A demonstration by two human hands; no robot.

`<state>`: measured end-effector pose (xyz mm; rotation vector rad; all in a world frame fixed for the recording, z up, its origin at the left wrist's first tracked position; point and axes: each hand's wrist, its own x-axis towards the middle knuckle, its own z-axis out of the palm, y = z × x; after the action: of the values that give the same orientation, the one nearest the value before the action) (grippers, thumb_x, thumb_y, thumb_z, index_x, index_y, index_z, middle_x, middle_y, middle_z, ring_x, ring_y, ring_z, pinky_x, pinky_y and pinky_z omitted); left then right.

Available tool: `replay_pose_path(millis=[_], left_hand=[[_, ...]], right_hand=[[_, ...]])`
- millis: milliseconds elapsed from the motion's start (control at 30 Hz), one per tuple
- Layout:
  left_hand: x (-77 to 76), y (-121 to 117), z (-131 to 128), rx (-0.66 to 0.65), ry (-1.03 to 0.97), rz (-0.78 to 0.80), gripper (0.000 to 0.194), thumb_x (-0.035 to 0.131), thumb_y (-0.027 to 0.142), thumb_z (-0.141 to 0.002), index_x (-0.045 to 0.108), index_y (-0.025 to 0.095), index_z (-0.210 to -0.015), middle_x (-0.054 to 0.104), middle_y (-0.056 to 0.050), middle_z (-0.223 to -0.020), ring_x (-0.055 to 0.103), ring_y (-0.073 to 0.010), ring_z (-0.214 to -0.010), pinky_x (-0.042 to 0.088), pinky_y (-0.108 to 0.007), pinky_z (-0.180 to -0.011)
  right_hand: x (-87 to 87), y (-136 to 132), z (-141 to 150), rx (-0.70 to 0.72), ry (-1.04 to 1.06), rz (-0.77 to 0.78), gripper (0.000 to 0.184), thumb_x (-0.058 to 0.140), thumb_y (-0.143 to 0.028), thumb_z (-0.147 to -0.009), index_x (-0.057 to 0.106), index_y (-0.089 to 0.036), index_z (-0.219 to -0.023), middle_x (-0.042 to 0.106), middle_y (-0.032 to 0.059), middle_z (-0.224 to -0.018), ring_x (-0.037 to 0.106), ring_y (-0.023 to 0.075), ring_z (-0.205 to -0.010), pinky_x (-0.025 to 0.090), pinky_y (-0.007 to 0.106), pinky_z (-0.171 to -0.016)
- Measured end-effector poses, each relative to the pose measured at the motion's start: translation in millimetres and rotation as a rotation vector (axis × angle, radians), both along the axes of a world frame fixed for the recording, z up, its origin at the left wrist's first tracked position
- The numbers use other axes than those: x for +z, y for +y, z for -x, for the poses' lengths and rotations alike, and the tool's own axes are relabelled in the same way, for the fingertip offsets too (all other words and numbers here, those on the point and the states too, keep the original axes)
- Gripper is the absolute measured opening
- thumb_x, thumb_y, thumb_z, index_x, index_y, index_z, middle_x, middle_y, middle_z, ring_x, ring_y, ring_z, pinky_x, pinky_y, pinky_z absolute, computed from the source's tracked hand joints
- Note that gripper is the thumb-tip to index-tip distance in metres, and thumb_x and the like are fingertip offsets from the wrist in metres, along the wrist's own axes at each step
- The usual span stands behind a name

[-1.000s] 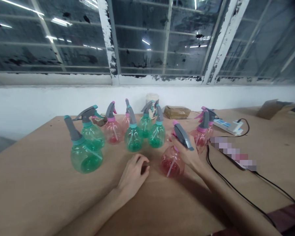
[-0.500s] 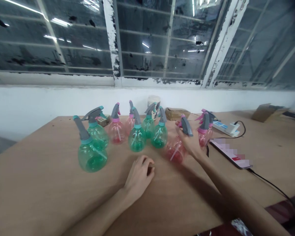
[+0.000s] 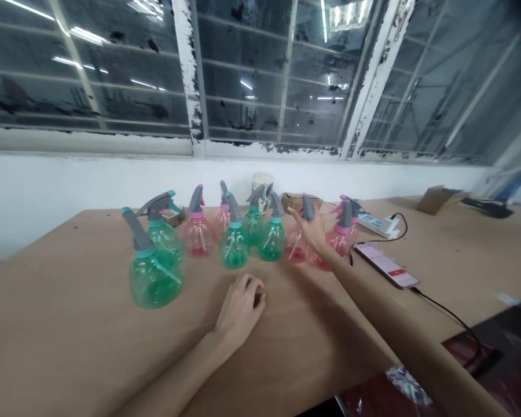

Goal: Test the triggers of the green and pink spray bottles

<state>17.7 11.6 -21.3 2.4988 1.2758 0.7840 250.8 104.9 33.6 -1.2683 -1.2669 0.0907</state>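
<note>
My left hand (image 3: 242, 307) rests on the table with its fingers loosely curled in, and nothing shows in it. My right hand (image 3: 313, 230) is at the neck of a pink spray bottle (image 3: 296, 246) with a grey head, its fingers closed about it; part of the grip is hidden. That bottle stands upright beside a green spray bottle (image 3: 271, 240). Another green spray bottle (image 3: 234, 246) is just beyond my left hand. Partly behind my right wrist is a pink spray bottle (image 3: 338, 240). A large green spray bottle (image 3: 155, 281) stands nearest on the left.
More spray bottles stand further back, among them a pink one (image 3: 197, 234). Along the wall are a patterned cup (image 3: 260, 180) and a cardboard box (image 3: 293, 200). To the right lie a phone (image 3: 386, 264) on a cable, a white power strip (image 3: 377, 226) and an open carton (image 3: 436, 200).
My right hand has moved the pink spray bottle back and brought it from tilted to upright, next to the green one. The left hand stays on the table. The view has turned slightly right.
</note>
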Motion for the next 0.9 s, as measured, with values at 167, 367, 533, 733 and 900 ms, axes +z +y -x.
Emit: replay_pose_path(millis=[167,367,533,733,900], left_hand=[[-0.3,2,0,-0.017,0.009,-0.002,0.013,0.048,0.013,-0.08,0.054,0.018,-0.091,0.056,-0.006,-0.098,0.055,-0.0231,-0.092,0.044,-0.04,-0.084],[0.3,3,1,-0.014,0.028,-0.007,0.013,0.047,0.015,-0.081,0.053,0.018,-0.091,0.055,-0.007,-0.098,0.055,-0.0239,-0.093,0.044,-0.04,-0.084],[1.3,2,0,-0.012,0.037,-0.03,0.013,0.047,0.017,-0.081,0.054,0.019,-0.091,0.055,-0.006,-0.098,0.056,-0.0235,-0.093,0.044,-0.039,-0.084],[1.5,3,0,-0.01,0.028,-0.043,0.011,0.047,0.017,-0.081,0.054,0.02,-0.09,0.055,-0.005,-0.097,0.055,-0.0229,-0.094,0.044,-0.039,-0.085],[-1.2,5,0,-0.006,0.021,-0.041,0.012,0.048,0.017,-0.081,0.054,0.019,-0.091,0.055,-0.006,-0.097,0.056,-0.0235,-0.094,0.044,-0.039,-0.085]], right_hand=[[-7.7,-7,-4,-0.029,-0.074,-0.025,0.082,0.061,-0.057,-0.071,0.032,-0.012,-0.134,0.046,0.0189,-0.131,0.047,0.0274,-0.117,0.037,0.044,-0.097],[-22.8,-49,-7,-0.061,-0.221,0.025,0.093,0.063,-0.059,-0.07,0.023,-0.011,-0.138,0.035,0.0246,-0.138,0.042,0.0333,-0.123,0.04,0.05,-0.096],[-30.9,-112,-11,-0.003,-0.138,0.089,0.062,0.061,-0.054,-0.074,0.044,-0.018,-0.121,0.06,0.0158,-0.111,0.062,0.028,-0.093,0.053,0.042,-0.073],[-28.2,-114,-58,-0.199,-0.081,0.134,0.046,0.059,-0.054,-0.074,0.054,-0.017,-0.1,0.062,0.0136,-0.099,0.061,0.0252,-0.083,0.051,0.039,-0.068],[-24.7,-77,-78,-0.245,-0.071,0.144,0.068,0.064,-0.058,-0.066,0.049,-0.013,-0.115,0.057,0.0184,-0.113,0.058,0.0295,-0.097,0.047,0.043,-0.078]])
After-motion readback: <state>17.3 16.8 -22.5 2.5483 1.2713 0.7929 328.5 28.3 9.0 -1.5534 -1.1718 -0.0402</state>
